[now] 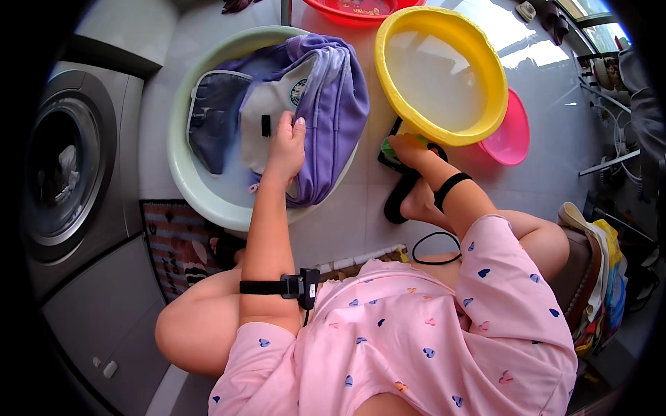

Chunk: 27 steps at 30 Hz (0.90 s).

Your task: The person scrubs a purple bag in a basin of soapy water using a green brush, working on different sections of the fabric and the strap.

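Note:
A purple and pale grey fabric backpack (338, 112) lies partly in cloudy water inside a large pale green basin (179, 171). My left hand (287, 148) grips the bag at the border between its pale front panel and the purple side. A dark panel with a light edging (216, 119) lies in the water at the left of the bag. My right hand (413, 151) is closed around a green object (388, 147), mostly covered by the fingers, so its kind is unclear. That hand is beside the near rim of a yellow basin (387, 88), above my slippered foot.
The yellow basin holds cloudy water. A pink basin (512, 132) sits partly beneath it, and a red basin (359, 18) stands at the far edge. A front-loading washing machine (73, 166) is at left, near a patterned mat (174, 244). Cloths (598, 260) hang at right.

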{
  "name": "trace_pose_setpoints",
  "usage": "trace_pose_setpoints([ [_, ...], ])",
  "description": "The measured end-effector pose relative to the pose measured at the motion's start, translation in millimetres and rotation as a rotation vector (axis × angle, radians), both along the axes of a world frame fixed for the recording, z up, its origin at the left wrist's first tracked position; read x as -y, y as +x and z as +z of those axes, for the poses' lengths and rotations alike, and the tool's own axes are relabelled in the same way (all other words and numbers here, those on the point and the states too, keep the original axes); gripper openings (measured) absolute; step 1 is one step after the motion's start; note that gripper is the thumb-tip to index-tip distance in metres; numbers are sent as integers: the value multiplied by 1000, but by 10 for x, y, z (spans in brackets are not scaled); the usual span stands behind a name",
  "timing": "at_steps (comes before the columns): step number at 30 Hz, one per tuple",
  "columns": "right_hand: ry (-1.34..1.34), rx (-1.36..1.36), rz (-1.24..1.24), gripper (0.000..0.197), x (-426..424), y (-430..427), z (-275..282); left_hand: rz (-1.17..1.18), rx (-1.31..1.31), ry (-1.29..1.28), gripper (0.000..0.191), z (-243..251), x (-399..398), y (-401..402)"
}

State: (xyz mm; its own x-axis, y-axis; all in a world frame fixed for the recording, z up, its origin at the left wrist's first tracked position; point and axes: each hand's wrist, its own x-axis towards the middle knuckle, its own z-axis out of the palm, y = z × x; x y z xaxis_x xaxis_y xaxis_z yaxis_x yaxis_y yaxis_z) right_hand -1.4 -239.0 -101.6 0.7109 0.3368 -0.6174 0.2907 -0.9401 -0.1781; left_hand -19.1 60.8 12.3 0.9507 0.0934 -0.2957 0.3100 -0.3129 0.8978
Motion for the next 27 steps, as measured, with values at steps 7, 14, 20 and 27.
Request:
trace_pose_setpoints([
  [7, 10, 458, -49, 20, 96, 28, -241, -20, 29, -53, 26, -62, -20, 19],
  [14, 42, -104, -185, 31, 39, -14, -42, -21, 14, -90, 26, -79, -24, 29],
  [20, 111, 593, -392, 20, 106, 37, -409, 3, 49, -28, 28, -9, -39, -21],
  [27, 254, 256, -408, 41, -400, 55, 663, 114, 122, 18, 31, 7, -88, -117],
])
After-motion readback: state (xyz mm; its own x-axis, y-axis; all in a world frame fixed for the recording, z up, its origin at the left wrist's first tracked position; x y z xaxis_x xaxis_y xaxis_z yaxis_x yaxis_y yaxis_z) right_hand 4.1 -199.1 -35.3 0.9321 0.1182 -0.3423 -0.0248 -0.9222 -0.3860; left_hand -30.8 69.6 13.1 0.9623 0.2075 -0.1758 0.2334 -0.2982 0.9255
